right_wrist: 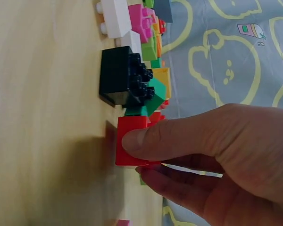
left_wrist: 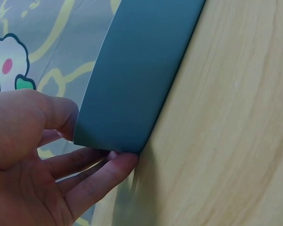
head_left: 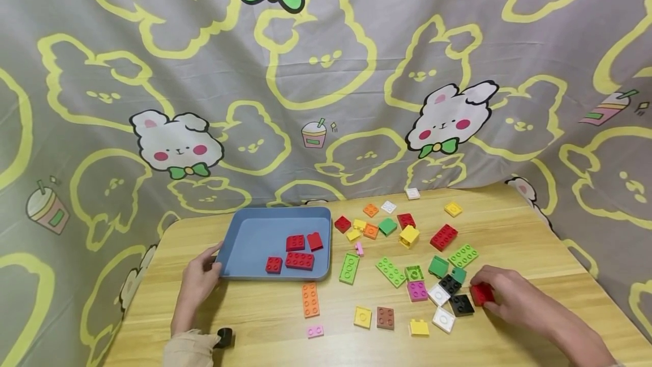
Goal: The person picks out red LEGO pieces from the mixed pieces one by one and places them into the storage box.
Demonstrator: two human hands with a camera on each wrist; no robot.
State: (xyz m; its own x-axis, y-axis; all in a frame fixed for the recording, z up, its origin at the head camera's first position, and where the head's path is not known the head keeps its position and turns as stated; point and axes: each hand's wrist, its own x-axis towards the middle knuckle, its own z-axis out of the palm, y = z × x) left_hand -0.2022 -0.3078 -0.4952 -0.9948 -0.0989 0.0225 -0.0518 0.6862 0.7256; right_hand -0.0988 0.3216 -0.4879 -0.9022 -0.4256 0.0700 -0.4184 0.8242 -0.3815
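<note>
My right hand (head_left: pixel 504 293) pinches a red toy brick (head_left: pixel 480 294) at the right of the table. In the right wrist view the thumb (right_wrist: pixel 139 141) lies flat on the face of the red brick (right_wrist: pixel 132 153), with a black brick (right_wrist: pixel 118 77) just beyond it. At the left, my left hand (head_left: pixel 198 276) holds the near left corner of a blue tray (head_left: pixel 254 213). Its thumb and fingertips bracket the tray's wall (left_wrist: pixel 127 94) in the left wrist view. Inside the tray lie several red bricks (head_left: pixel 299 260).
Loose bricks of many colours spread over the wooden table (head_left: pixel 265 321), among them a red brick (head_left: pixel 444 237), an orange plate (head_left: pixel 310 299) and a brown brick (head_left: pixel 385 318). A small black object (head_left: pixel 224 337) is by the left sleeve (head_left: pixel 191 349). Patterned cloth (head_left: pixel 326 72) hangs behind.
</note>
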